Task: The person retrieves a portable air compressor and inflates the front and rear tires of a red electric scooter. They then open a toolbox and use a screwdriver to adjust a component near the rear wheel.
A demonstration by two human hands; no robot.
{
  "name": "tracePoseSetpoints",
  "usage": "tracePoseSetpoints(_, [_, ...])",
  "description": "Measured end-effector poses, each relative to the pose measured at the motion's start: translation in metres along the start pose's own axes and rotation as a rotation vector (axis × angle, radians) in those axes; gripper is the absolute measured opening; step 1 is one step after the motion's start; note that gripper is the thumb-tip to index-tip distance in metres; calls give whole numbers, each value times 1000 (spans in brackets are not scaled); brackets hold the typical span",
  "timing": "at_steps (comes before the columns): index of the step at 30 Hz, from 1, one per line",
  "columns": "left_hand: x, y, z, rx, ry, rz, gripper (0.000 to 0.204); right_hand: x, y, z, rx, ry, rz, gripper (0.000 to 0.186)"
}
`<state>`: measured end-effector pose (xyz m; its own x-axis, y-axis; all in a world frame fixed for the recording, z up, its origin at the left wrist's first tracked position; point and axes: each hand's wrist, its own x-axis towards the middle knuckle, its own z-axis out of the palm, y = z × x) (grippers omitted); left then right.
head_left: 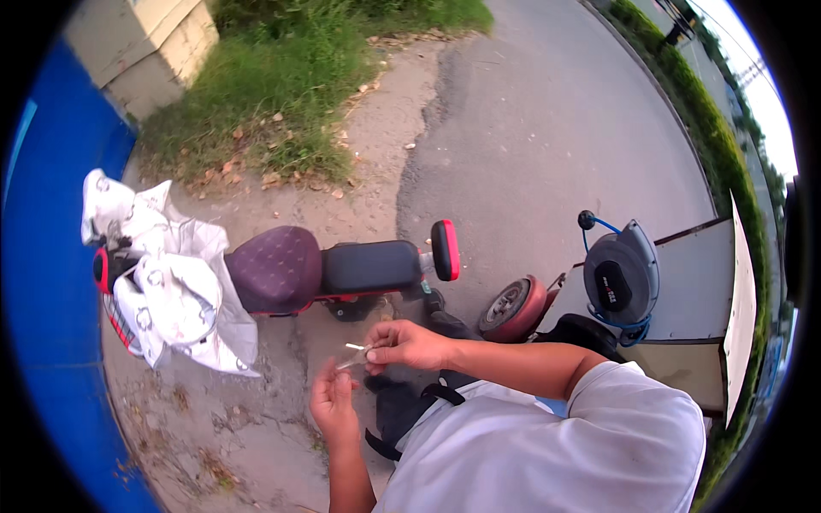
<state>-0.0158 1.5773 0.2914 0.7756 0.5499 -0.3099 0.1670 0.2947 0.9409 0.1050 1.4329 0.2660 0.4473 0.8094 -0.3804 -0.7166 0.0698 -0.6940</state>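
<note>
Ground [256, 415] behind hands [402, 344], pale object [354, 346] indistinct

Red-and-black scooter [372, 263], one end under white sheeting [184, 295] — green hedge [715, 132] along the road's [556, 128] right edge.

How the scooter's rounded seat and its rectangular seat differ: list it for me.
Shape: the rounded seat has a curved outline, while the rectangular seat is longer than it is broad.
Colour: the rounded seat is dark purple with small pale marks; the rectangular seat is plain black.
Neighbours: the rounded seat adjoins the white cover, the rectangular seat the red-edged backrest.
Shared: both are dark and sit in line on one scooter.
</note>
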Motion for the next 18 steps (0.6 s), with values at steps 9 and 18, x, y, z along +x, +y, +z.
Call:
tracePoseSetpoints(9, [60,-19,161,-215,-105,-136,18,-21,-80,-131,29,-71,0,26])
tracePoseSetpoints(18, [124,-16,200,129,-78,7,12,-103,-47,-349,-1285,597,303,48])
